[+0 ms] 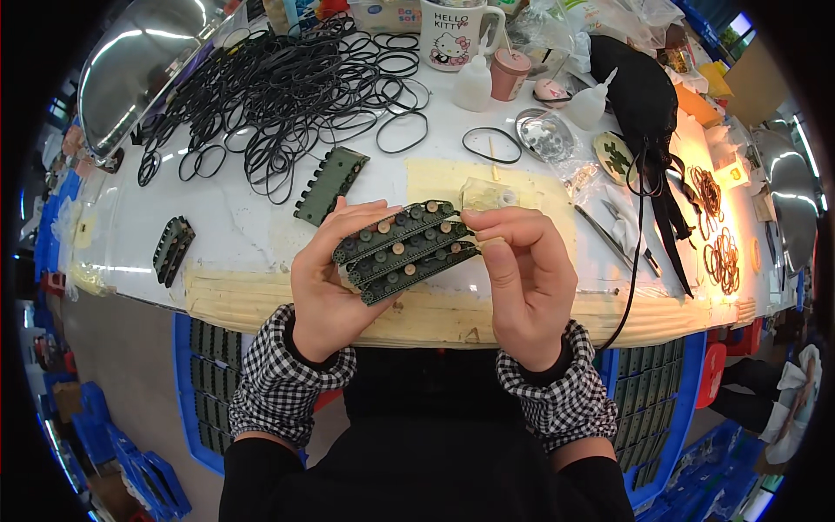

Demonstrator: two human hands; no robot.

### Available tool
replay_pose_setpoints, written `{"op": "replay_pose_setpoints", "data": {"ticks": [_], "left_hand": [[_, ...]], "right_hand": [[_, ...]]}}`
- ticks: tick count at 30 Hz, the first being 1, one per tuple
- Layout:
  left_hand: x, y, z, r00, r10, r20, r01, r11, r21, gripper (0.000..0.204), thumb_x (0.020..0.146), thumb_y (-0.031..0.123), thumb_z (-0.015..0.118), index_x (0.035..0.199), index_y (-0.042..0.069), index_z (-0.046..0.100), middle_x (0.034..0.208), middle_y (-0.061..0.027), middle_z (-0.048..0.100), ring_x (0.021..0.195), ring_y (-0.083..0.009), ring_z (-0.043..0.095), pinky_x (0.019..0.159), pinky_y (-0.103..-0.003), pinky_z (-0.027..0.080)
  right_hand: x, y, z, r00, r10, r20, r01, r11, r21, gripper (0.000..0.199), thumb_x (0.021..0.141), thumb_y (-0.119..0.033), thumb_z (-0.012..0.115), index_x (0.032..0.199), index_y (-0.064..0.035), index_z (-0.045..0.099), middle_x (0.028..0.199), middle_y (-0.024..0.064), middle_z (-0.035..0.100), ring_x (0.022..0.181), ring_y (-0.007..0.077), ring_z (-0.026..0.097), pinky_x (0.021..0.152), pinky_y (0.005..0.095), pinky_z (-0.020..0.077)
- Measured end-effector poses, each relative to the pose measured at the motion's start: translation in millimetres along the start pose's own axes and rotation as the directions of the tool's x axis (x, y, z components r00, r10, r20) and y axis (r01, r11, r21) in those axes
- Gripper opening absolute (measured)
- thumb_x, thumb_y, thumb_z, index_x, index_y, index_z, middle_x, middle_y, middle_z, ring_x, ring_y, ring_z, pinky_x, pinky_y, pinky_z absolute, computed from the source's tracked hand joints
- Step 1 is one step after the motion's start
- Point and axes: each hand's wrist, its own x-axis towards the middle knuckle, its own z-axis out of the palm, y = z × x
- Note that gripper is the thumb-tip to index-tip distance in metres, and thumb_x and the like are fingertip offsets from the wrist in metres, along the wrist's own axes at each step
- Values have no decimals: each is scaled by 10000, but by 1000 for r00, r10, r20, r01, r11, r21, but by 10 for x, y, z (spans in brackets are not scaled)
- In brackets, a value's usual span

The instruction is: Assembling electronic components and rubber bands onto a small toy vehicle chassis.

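Note:
My left hand [326, 287] is wrapped round a stack of dark green toy tank wheel-and-track assemblies [407, 248], held tilted above the table's front edge. Rows of small round wheels show on its upper face, most of them dark and a few tan. At the stack's right end, thumb and forefinger of my right hand [526, 283] are pinched together; what lies between these fingertips is too small to tell. Beyond my left hand lies a green toy tank hull [330, 184] with toothed edges. Farther left, another wheel-and-track assembly [174, 250] rests on the table.
A heap of black rubber loops [287, 96] covers the back left. Behind are a white mug [450, 39], a pink cup [511, 74], a squeeze bottle [474, 83] and a metal dish [544, 135]. Tweezers [603, 235] lie right. Blue trays [183, 374] of green parts sit below.

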Motion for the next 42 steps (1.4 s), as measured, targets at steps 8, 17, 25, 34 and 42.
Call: {"op": "replay_pose_setpoints", "data": {"ticks": [8, 17, 25, 34, 42], "left_hand": [[-6, -5, -4, 1000, -5, 4, 5, 1000, -2, 558, 654, 25, 824, 1169, 66, 612, 1182, -90, 682, 1192, -286, 582, 1156, -548, 213], [-10, -34, -11, 1000, 3, 3, -3, 1000, -14, 563, 645, 36, 824, 1167, 69, 615, 1188, -91, 681, 1208, -298, 576, 1154, -550, 219], [2, 11, -1, 1000, -18, 7, 17, 999, 40, 544, 649, 66, 827, 1159, 75, 636, 1175, -75, 686, 1208, -281, 578, 1153, -550, 225], [14, 55, -7, 999, -3, 47, -2, 995, 95, 530, 656, 85, 815, 1163, 86, 660, 1166, -59, 692, 1214, -297, 572, 1146, -574, 219], [12, 74, 0, 999, 1, 43, -6, 991, 130, 491, 679, 128, 838, 1140, 91, 672, 1150, -58, 699, 1210, -290, 578, 1143, -573, 215]], "right_hand": [[-1, 15, 13, 1000, -19, 0, 19, 999, -30, 57, 918, -7, 622, 963, 23, 603, 1014, 147, 674, 930, 220, 651, 847, 308, 503], [81, 40, -165, 987, -82, -139, 63, 989, -136, 53, 934, 1, 595, 972, 34, 581, 1026, 154, 648, 965, 216, 638, 867, 312, 509], [249, 102, -356, 940, -330, 86, 254, 507, -824, 103, 818, 12, 688, 889, -10, 618, 952, 118, 649, 879, 284, 587, 772, 366, 467], [170, -100, 36, 992, -118, -33, 114, 988, -101, 65, 886, -15, 660, 944, -15, 633, 944, 91, 649, 901, 217, 586, 820, 308, 461], [166, -41, 224, 998, -55, -21, 55, 998, 12, 46, 885, -23, 661, 927, -16, 644, 928, 94, 647, 880, 212, 580, 788, 307, 465]]}}
